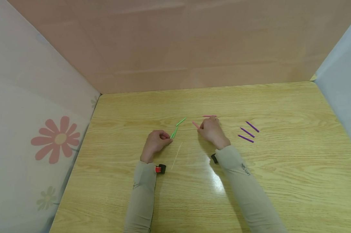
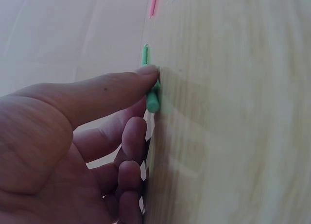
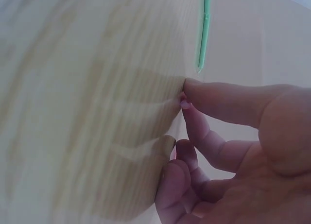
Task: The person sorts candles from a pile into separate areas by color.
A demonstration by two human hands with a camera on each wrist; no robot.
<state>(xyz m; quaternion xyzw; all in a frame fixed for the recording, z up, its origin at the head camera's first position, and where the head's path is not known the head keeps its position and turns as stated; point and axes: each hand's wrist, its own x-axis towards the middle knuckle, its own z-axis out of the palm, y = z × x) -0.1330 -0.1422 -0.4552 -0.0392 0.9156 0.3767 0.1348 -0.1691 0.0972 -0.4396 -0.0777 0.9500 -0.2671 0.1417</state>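
My left hand (image 1: 157,142) pinches a thin green stick (image 2: 153,101) between thumb and index finger, low over the table. Two green sticks lie close together at those fingertips in the head view, and another green stick (image 1: 181,121) rests just beyond them. My right hand (image 1: 212,131) holds a thin pink stick (image 1: 195,125) by its near end, with thumb and index finger; its far end points toward the green ones. A second pink stick (image 1: 209,116) lies behind the right hand's knuckles, partly covered by the fingers.
Several purple sticks (image 1: 247,132) lie slanted to the right of my right hand on the wood-grain table (image 1: 294,168). A brown-pink panel (image 1: 192,48) stands along the back edge. Pale side walls (image 1: 15,106) enclose the left and right, the left one with flower prints.
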